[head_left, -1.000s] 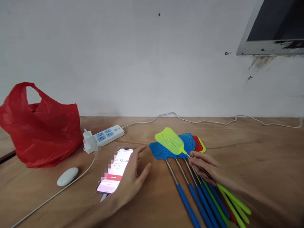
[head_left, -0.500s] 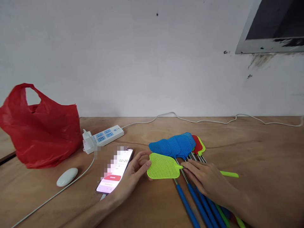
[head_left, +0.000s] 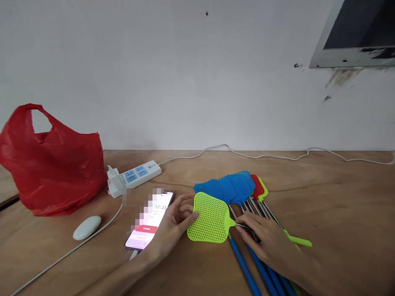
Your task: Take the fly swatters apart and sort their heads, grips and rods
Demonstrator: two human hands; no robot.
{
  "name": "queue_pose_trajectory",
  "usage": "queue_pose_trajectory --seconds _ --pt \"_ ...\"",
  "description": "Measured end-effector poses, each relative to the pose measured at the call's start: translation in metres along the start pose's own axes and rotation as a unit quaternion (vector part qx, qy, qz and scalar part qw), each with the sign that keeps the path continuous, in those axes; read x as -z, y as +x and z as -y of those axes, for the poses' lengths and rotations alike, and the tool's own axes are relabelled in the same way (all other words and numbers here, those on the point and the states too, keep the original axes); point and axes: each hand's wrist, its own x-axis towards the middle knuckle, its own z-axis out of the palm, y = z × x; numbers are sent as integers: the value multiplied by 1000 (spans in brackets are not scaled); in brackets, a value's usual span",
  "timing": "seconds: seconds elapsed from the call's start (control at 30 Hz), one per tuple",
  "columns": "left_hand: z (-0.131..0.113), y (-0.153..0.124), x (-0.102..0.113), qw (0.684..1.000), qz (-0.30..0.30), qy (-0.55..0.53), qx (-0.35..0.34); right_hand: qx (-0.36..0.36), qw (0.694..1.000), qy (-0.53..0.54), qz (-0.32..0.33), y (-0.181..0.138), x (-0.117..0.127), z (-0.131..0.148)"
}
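Note:
A yellow-green fly swatter lies crosswise over a pile of fly swatters with blue, red and yellow heads and blue handles. My right hand pinches its thin metal rod just behind the mesh head. My left hand rests on the wooden table, its fingertips touching the left edge of the yellow-green head. Its green handle sticks out to the right past my right hand.
A lit smartphone lies beside my left hand. Farther left are a white oval object, a white power strip with cables, and a red plastic bag. A white wall stands behind the table.
The yellow-green swatter was lifted off the top of the pile and swung round to lie across it. My left hand moved up to its head and now touches it.

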Motion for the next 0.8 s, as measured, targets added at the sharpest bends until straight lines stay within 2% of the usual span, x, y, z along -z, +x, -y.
queue_pose_trajectory --seconds 0.27,0.47,0.8 --pt "-7 0 0 999 -14 27 -14 17 997 -72 -33 1 1 3" --pt "-9 1 0 1000 -28 3 8 26 991 -123 -49 2 1 7" --pt "-2 1 0 999 -21 24 -6 -9 998 -46 -36 0 -2 7"
